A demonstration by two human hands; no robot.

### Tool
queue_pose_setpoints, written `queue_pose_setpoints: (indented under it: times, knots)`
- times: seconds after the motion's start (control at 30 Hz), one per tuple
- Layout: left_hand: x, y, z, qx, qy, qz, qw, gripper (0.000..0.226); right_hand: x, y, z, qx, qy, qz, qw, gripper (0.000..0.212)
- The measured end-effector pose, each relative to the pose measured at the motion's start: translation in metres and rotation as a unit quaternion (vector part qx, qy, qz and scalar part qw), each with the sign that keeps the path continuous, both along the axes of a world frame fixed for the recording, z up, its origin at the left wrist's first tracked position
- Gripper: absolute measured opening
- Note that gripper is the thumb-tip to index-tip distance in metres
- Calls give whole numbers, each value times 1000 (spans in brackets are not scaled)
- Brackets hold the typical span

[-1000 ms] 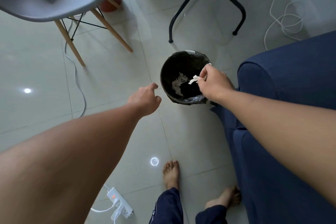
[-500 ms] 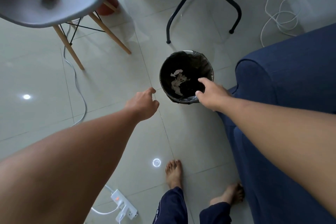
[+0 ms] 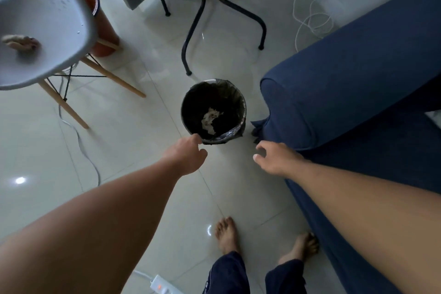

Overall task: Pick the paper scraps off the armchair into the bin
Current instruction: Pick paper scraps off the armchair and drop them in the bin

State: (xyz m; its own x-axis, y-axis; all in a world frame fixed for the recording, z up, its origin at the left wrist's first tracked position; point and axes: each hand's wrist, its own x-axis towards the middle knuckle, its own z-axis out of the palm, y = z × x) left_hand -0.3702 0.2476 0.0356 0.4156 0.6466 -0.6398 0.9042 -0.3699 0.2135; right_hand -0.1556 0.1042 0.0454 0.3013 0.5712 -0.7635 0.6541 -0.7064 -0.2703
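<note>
A small round bin lined with a black bag stands on the tiled floor, just left of the blue armchair. White paper scraps lie at the bottom of the bin. My left hand hovers just below the bin's near rim, fingers loosely curled, holding nothing. My right hand is off to the bin's lower right, beside the armchair's arm, fingers spread and empty. The armchair's seat is mostly out of view, and no scraps show on it.
A grey shell chair with wooden legs stands at the left, an orange container behind it. Black table legs rise beyond the bin. White cables lie at the back right. A power strip and my bare feet are near.
My right hand held a paper scrap over the bin, let it drop in, then pulled back to the right, empty. The view tilted up.
</note>
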Motion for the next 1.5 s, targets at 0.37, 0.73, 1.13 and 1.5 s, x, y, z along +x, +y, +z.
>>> queue_pose_setpoints:
  times: [0.37,0.73,1.13,1.5]
  knots:
    - [89,-69,13,-20,7,-138,990,31,87,-109,30,-25,-25,-99,994,30]
    - [211,-165,28,-20,39,-273,961,32,182,-237,45,-32,-57,-186,980,35]
    - [353,-251,49,-58,31,-285,956,26,272,-368,57,-33,-75,-273,959,45]
    - [468,-319,79,-19,-1,-382,924,31,318,-464,77,-13,-78,-356,931,59]
